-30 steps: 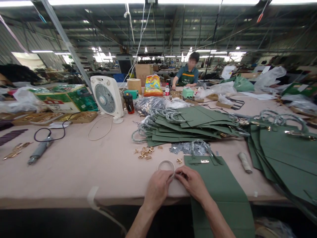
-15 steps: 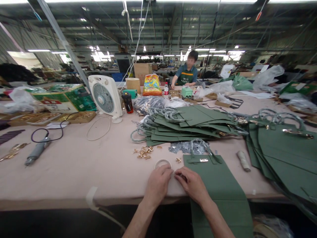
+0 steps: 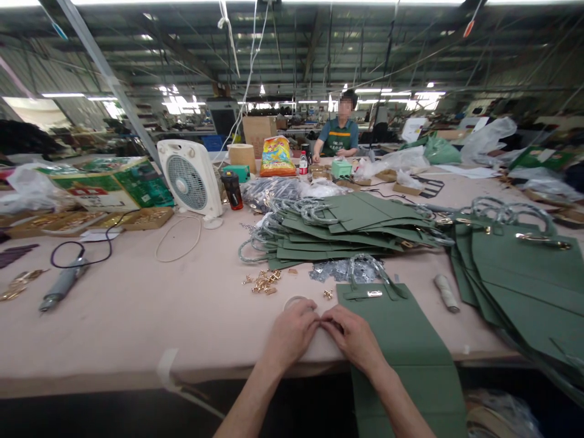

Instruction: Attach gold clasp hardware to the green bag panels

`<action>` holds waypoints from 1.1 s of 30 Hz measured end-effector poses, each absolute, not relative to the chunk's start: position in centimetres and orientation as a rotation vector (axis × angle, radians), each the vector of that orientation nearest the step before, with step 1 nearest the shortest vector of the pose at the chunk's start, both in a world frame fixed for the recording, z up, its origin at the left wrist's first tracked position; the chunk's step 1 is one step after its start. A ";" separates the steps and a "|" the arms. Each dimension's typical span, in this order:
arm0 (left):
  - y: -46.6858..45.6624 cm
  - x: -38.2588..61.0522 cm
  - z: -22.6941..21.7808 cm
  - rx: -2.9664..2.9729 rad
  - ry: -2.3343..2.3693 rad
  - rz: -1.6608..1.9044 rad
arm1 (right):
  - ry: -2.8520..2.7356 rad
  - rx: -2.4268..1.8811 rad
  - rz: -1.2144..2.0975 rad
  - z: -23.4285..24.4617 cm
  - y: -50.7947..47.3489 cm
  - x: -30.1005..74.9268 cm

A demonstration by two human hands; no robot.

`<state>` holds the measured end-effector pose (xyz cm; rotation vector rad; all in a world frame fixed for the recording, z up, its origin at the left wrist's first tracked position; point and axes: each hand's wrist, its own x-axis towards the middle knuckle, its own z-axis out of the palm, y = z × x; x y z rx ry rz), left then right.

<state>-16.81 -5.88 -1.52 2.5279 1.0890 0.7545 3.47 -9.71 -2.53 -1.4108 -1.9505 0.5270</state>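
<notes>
Head view: left hand (image 3: 292, 331) and right hand (image 3: 353, 337) meeting fingertip to fingertip, pinched on the tape roll (image 3: 295, 300) at the near table (image 3: 137, 316) edge. Green bag (image 3: 401, 347) under right wrist, clasp fitted; stack of bags (image 3: 347, 231) beyond, brass clips (image 3: 264, 281) loose.

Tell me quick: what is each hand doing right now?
Left hand: curled over the tape roll, grip closed on it.
Right hand: fingertips pinched at the roll; contents hidden.

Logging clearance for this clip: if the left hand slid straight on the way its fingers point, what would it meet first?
The left hand points away and slightly right, its fingers over the tape roll. Past that, the small gold fitting probably comes first, then the silvery hardware pile; depth is uncertain.
</notes>
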 end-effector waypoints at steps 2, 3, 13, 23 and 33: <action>-5.9 -16.9 -1.2 2.518 1.064 0.742 | -1.960 -1.403 0.535 -2.5 -9.7 3.4; -5.9 -16.9 -1.1 2.509 1.051 0.741 | -1.966 -1.397 0.542 -2.4 -9.7 3.4; -5.9 -17.2 -0.8 2.363 1.032 0.770 | -2.139 -1.389 0.520 -2.1 -9.7 3.0; -6.1 -17.1 -0.6 2.198 1.046 0.858 | -2.233 -1.326 0.406 -3.0 -9.9 2.8; -6.3 -19.0 -2.3 2.511 1.027 0.934 | -1.205 -1.238 0.699 -3.0 -9.3 5.2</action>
